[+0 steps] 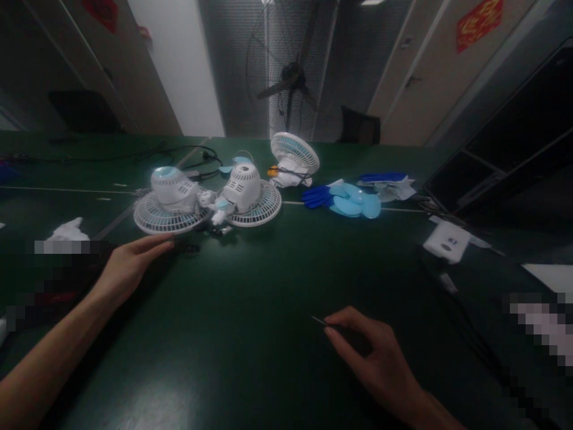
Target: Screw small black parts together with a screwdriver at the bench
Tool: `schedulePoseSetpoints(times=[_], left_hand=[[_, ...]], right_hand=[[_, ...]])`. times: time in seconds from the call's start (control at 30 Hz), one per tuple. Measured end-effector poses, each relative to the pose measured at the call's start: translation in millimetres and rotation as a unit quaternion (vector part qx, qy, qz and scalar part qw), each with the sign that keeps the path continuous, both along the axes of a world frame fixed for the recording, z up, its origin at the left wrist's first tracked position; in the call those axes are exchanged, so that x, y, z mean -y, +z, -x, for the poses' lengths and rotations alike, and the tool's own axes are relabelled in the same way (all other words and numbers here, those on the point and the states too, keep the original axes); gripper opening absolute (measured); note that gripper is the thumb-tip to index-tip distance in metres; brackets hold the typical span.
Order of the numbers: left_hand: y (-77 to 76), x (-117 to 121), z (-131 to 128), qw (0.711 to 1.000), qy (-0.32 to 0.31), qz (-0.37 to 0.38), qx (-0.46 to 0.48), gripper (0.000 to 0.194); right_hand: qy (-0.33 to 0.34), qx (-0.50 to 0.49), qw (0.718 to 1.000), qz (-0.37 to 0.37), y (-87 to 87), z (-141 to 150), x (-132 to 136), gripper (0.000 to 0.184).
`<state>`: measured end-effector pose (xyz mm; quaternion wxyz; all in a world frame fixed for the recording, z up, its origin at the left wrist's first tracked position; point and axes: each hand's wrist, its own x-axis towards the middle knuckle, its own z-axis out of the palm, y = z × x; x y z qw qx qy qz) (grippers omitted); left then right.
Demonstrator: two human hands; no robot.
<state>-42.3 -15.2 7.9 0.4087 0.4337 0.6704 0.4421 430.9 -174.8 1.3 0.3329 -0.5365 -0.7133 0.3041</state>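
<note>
Clearly, the slim metal piece (317,320) is the easiest thing to lose: it sits in your right hand (380,364), above the near part of the green surface (250,358), its bright end sticking out to the left. Your right fingers are clamped on it, thumb against forefinger, at what looks like one small spot. A loose pinch could let it swivel or drop, and something so thin would be hard to find in this dim light.

Your left hand (125,269) is reaching forward with its fingers stretched out, holding nothing that shows, right by the rim of the left fan (174,194). Whether they touch the rim, you can't tell from here. Just beside those fingertips lie small dark parts (192,248); a careless sweep of the hand could scatter them.

That fan lies cage down, crowded up against the middle fan (243,188), so a tug on one could drag the other and knock the bits between them. Behind, the far fan (293,160) leans with its cage tilted up and a dark cord (293,173) across its base; snagging the cord might topple it. To its right, the light-blue blades (353,200) lie loosely stacked and could slide if bumped.
</note>
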Motion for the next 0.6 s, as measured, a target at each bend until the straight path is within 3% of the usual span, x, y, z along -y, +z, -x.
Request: schedulePoseSetpoints(times=[0.23, 0.6], left_hand=[[1.9, 6, -8, 0.976, -0.098, -0.081, -0.178, 0.068], [-1.1, 2, -20, 0.967, -0.145, -0.069, -0.195, 0.068]], right_hand=[[0.003, -0.002, 1.000, -0.006, -0.7, 0, -1, 0.010], [0.002, 0.002, 1.000, -0.002, -0.2, 0, 0, 0.011]])
